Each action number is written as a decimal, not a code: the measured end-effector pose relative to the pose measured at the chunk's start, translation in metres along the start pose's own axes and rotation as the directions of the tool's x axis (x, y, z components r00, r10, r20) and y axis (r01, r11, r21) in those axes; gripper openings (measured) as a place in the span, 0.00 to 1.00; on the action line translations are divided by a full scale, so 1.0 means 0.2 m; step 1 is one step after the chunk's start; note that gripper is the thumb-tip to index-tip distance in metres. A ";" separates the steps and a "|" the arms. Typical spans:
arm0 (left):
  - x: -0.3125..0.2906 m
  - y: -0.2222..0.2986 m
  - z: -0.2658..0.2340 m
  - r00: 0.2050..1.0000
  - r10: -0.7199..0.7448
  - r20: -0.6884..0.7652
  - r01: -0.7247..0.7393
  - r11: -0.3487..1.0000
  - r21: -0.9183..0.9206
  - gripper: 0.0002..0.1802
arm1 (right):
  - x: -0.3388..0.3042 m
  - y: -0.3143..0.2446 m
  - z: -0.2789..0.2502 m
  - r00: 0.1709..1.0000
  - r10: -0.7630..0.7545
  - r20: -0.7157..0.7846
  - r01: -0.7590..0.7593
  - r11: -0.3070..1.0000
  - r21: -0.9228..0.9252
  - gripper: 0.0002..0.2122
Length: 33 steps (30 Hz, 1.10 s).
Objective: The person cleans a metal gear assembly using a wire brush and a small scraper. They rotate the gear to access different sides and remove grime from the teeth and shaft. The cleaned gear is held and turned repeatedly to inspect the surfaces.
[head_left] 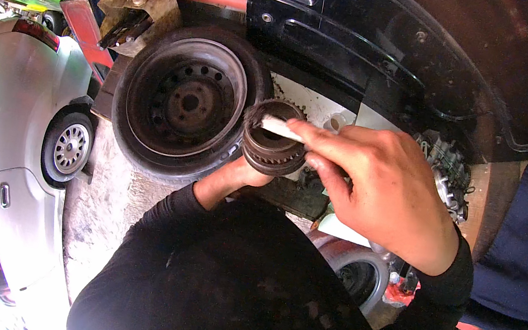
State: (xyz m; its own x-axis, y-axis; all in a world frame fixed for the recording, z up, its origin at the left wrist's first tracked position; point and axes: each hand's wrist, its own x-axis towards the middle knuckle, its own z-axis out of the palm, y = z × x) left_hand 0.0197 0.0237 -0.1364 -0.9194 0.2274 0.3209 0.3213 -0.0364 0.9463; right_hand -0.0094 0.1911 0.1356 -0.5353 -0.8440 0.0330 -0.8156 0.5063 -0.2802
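A ring-shaped metal gear [272,155], with teeth around its edge and a hollow middle, is held up in front of my body. My left hand [243,173] grips it from below; the gear hides most of the fingers. My right hand [387,183] comes in from the right, with its fingers closed on the pale handle of a brush [278,127]. The dark bristles of the brush touch the left part of the gear's upper rim.
Just left of the gear lies a tyre on a dark steel wheel [188,102]. A silver car [33,130] stands further left. Behind is a large black car panel [365,37]. On the right are metal engine parts [450,176], another tyre [374,270] and navy cloth [517,244].
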 end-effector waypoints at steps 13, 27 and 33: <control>-0.06 0.23 -0.02 0.834 -0.348 0.429 0.477 0.845 -0.242 0.20 | -0.04 0.02 -0.03 0.996 -0.071 -0.062 0.076 0.994 0.075 0.20; -0.06 0.16 -0.08 0.884 -0.102 0.456 0.146 0.987 -0.062 0.32 | -0.11 0.06 -0.02 0.997 -0.083 0.008 0.081 0.988 0.130 0.21; -0.08 0.18 -0.07 0.925 0.134 0.357 0.010 0.927 -0.374 0.25 | -0.15 0.16 -0.04 0.985 -0.098 0.146 0.025 0.900 0.436 0.17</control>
State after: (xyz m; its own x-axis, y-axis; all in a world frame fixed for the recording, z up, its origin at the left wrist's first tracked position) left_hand 0.0424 0.0045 -0.1058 -0.7262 0.5526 0.4089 0.2035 -0.3954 0.8957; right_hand -0.0203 0.2342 0.1329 -0.4153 -0.9062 -0.0798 -0.6514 0.3575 -0.6692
